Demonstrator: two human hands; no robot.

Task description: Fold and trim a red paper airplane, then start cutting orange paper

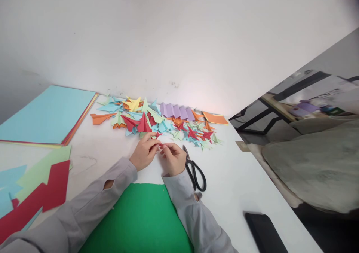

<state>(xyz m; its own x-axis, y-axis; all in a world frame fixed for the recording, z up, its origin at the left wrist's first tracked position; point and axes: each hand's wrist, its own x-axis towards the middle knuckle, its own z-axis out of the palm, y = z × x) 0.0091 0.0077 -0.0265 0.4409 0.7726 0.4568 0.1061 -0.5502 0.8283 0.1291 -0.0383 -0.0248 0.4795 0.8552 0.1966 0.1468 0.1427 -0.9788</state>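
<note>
- Gray sleeves (84, 208) above a green sheet (143, 217)
- Left hand (144, 152) and right hand (174, 158) together, pinching small red paper (160, 146)
- Black scissors (189, 161) beside the right hand

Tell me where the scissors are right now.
In the head view, the scissors lie on the white table, just right of the right hand.

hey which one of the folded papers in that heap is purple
The wide, zigzag-pleated sheet at the back, beyond your right hand; the folded pieces around it show blue, green, red, orange or yellow.
</note>
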